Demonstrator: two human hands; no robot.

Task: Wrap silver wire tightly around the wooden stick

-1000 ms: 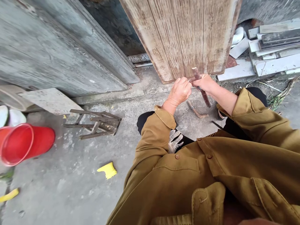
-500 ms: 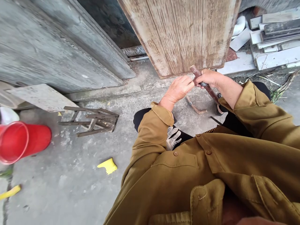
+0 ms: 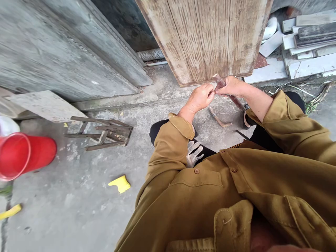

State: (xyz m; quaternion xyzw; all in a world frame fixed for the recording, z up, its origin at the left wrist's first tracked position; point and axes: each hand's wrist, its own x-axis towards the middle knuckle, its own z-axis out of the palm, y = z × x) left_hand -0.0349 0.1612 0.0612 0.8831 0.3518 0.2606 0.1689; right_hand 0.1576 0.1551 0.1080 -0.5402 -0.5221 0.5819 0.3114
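Observation:
In the head view my right hand [image 3: 232,86] is wrapped round a reddish-brown wooden stick [image 3: 237,102], which slants from its pale cut end down toward my right foot. My left hand [image 3: 201,97] is closed in a pinch just left of the stick, fingertips close to my right thumb. Whatever lies between those fingertips is too small to make out. Below both hands a short bent piece of wood [image 3: 219,118] rests on the concrete. A white work glove [image 3: 193,154] lies on my left leg.
A weathered wooden panel [image 3: 202,38] stands just ahead. White tile pieces [image 3: 312,64] are stacked at the right. On the left are a folded wooden stool [image 3: 112,130], a red bucket [image 3: 43,152] lying on its side and a yellow scrap [image 3: 120,183].
My right hand has shifted its fingers over the stick, covering a dark wrapped band that showed before. My left hand has rolled slightly and curled tighter. The view has shifted a little.

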